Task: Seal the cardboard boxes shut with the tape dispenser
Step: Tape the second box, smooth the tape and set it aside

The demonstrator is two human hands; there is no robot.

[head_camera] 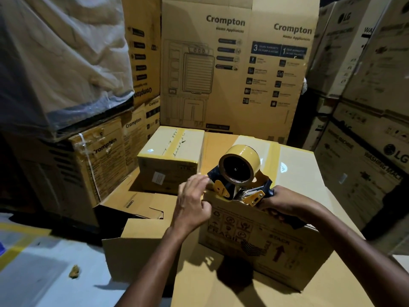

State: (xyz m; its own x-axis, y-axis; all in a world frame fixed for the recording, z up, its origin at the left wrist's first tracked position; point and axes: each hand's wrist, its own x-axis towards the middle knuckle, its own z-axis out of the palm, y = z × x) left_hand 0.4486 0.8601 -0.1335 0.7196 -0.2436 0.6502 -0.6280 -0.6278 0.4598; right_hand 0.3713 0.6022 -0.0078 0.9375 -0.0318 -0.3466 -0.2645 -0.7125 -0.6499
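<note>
The room is dim, and its corners fall away to near black. Warm light comes from above and lands mostly on the cardboard box (294,173) in the middle. Its taped top throws back a small white glint, and so does the glossy tape roll (243,152). The tape dispenser (241,187) drops a heavy blot of shadow onto the flat cardboard (199,291) on the person's side. The left hand (192,202) is smeared by motion, its fingers ghosted. The floor (44,273) at lower left glows a cold blue-white. Toward the edges the wide lens makes the LG boxes (371,151) bow and lean, and the plastic-wrapped bundle (62,52) looks soft.
</note>
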